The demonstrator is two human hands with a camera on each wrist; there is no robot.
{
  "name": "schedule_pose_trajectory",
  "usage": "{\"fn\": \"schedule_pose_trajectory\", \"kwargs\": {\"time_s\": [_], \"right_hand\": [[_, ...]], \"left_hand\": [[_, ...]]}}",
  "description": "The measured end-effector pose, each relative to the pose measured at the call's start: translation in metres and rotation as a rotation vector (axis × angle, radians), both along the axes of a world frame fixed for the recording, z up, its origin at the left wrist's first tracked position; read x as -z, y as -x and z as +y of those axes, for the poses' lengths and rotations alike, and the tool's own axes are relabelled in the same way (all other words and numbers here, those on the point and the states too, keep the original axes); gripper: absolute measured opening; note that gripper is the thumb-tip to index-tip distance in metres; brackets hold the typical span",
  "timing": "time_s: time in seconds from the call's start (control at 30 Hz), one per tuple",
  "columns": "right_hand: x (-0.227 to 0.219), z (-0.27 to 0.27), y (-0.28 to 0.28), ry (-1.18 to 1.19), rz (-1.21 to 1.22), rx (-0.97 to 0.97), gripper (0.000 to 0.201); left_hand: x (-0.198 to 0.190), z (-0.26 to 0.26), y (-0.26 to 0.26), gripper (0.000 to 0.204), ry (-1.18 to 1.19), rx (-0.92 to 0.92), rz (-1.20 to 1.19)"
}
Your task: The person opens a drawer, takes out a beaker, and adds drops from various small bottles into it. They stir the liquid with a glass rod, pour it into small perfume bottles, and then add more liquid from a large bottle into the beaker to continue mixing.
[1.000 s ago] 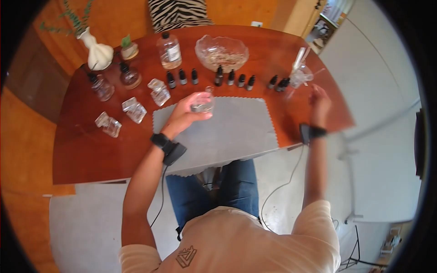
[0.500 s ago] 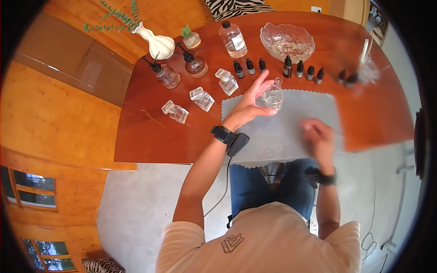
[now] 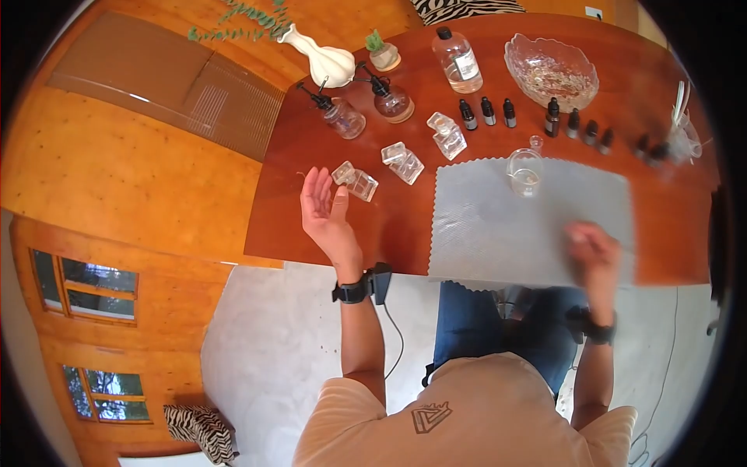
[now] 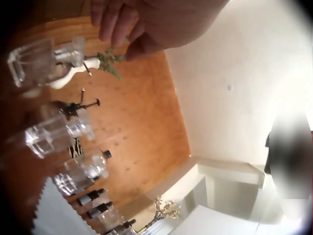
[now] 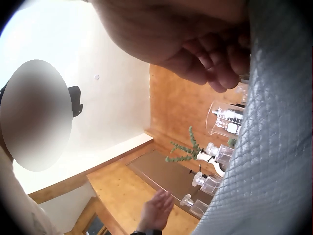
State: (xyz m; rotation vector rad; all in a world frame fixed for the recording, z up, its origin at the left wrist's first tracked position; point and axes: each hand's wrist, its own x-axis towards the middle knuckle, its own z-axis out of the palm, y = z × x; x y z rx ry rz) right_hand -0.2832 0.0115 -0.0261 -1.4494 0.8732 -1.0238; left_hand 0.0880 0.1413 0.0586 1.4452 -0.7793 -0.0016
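Note:
My left hand (image 3: pixel 328 216) is held up at the table's left front, fingers extended, nothing in it. It is nearest to the leftmost square glass bottle (image 3: pixel 361 185); two similar bottles, the middle one (image 3: pixel 404 164) and the far one (image 3: pixel 449 140), stand in a slanting row beyond. A clear glass beaker (image 3: pixel 525 180) rests on the grey mat (image 3: pixel 498 233) near its back edge; printed markings show on the beaker (image 5: pixel 227 120) in the right wrist view. Low over the mat's right part, my right hand (image 3: pixel 597 251) is blurred, with loosely curled fingers and nothing visible in them.
Dark dropper bottles (image 3: pixel 488 111) line up behind the mat. Farther back stand a large capped bottle (image 3: pixel 457 62), a scalloped glass bowl (image 3: pixel 554 78), two spray bottles, including one (image 3: pixel 342 118) at left, and a white vase (image 3: pixel 331 66). A reed diffuser (image 3: pixel 685 136) is at right.
My left hand has let go of the beaker, which now stands on the mat, and moved left toward the square bottles. My right hand came in from the diffuser side to over the mat.

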Motion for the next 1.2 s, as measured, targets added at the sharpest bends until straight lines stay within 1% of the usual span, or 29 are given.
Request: {"fn": "schedule_pose_trajectory", "kwargs": {"time_s": [0.07, 0.1, 0.13, 0.17, 0.23, 0.27, 0.33, 0.4, 0.47, 0.5, 0.53, 0.6, 0.63, 0.67, 0.73, 0.77, 0.8, 0.83, 0.93, 0.97, 1.2], "right_hand": [[-0.009, 0.008, -0.002, -0.090, -0.038, -0.055, 0.016], [-0.019, 0.016, -0.001, -0.146, -0.034, -0.092, 0.015], [-0.026, 0.025, -0.002, -0.200, -0.029, -0.124, 0.014], [-0.029, 0.033, -0.007, -0.170, -0.100, -0.203, 0.011], [-0.048, 0.047, -0.020, 0.028, 0.021, -0.319, 0.011], [-0.060, 0.053, -0.029, 0.133, 0.084, -0.378, 0.012], [-0.091, 0.059, -0.051, 0.160, 0.099, -0.506, 0.016], [-0.106, 0.060, -0.086, 0.296, 0.042, -0.542, 0.019], [-0.130, 0.061, -0.122, 0.290, 0.137, -0.607, 0.023], [-0.138, 0.061, -0.143, 0.356, 0.136, -0.599, 0.023], [-0.142, 0.061, -0.166, 0.417, 0.132, -0.593, 0.023], [-0.148, 0.059, -0.210, 0.499, 0.206, -0.564, 0.024], [-0.142, 0.054, -0.235, 0.588, 0.229, -0.523, 0.024], [-0.134, 0.048, -0.260, 0.675, 0.250, -0.477, 0.024], [-0.129, 0.042, -0.301, 0.767, 0.425, -0.348, 0.028], [-0.130, 0.042, -0.317, 0.760, 0.522, -0.359, 0.028], [-0.133, 0.042, -0.331, 0.753, 0.621, -0.364, 0.029], [-0.134, 0.043, -0.342, 0.747, 0.720, -0.365, 0.030], [-0.126, 0.048, -0.364, 0.830, 0.833, -0.359, 0.026], [-0.119, 0.048, -0.372, 0.851, 0.843, -0.351, 0.028], [-0.130, 0.059, -0.383, 0.822, 0.970, -0.395, 0.025]], "left_hand": [[0.017, 0.012, -0.025, 0.059, -0.083, 0.005, 0.160], [0.029, 0.018, -0.035, 0.066, -0.206, 0.040, 0.124], [0.042, 0.021, -0.044, 0.068, -0.249, 0.077, 0.095], [0.055, 0.023, -0.053, 0.070, -0.292, 0.117, 0.064], [0.068, 0.024, -0.062, 0.077, -0.360, 0.174, 0.029], [0.068, 0.020, -0.063, 0.079, -0.347, 0.195, 0.046], [0.068, 0.013, -0.062, 0.081, -0.320, 0.233, 0.089], [0.071, 0.004, -0.069, 0.080, -0.303, 0.292, 0.098], [0.075, 0.001, -0.073, 0.077, -0.334, 0.310, 0.099], [0.084, -0.001, -0.079, 0.068, -0.332, 0.286, 0.071], [0.085, -0.002, -0.081, 0.064, -0.326, 0.287, 0.079], [0.087, -0.002, -0.086, 0.058, -0.316, 0.285, 0.093], [0.103, -0.006, -0.094, 0.046, -0.229, 0.270, 0.070], [0.103, -0.006, -0.093, 0.043, -0.268, 0.226, 0.012], [0.100, -0.004, -0.090, 0.039, -0.354, 0.146, -0.098], [0.103, -0.004, -0.092, 0.036, -0.359, 0.113, -0.166], [0.098, -0.001, -0.088, 0.037, -0.398, 0.095, -0.152], [0.091, 0.001, -0.085, 0.037, -0.435, 0.079, -0.139], [0.083, 0.005, -0.079, 0.035, -0.493, 0.049, -0.133], [0.082, 0.005, -0.078, 0.034, -0.503, 0.042, -0.138], [0.077, 0.009, -0.075, 0.030, -0.550, 0.007, -0.099]]}}
